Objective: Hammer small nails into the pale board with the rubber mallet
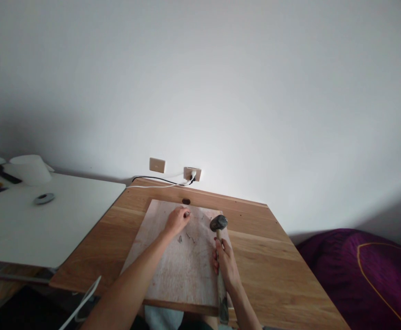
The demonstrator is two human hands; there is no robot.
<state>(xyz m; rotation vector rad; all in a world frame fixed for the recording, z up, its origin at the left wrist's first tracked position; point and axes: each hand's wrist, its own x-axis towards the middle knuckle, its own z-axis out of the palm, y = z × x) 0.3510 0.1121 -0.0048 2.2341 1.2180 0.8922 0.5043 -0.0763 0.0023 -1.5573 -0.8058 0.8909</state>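
A pale wooden board [173, 270] lies on a wooden table [262, 256]. My left hand [176, 221] rests on the board's far part with its fingers pinched together, apparently on a small nail. A few loose nails [186, 237] lie just below that hand. My right hand [225, 266] is wrapped round the wooden handle of a hammer [219, 223], whose dark metal head sits over the board's right edge, a short way right of my left fingers.
A white table [31, 220] stands to the left with a white bowl-like thing [30, 168], a metal ring [44, 198] and some tools at its far corner. Wall sockets [192, 173] with a cable sit behind the table. A purple cushion [365, 275] lies at right.
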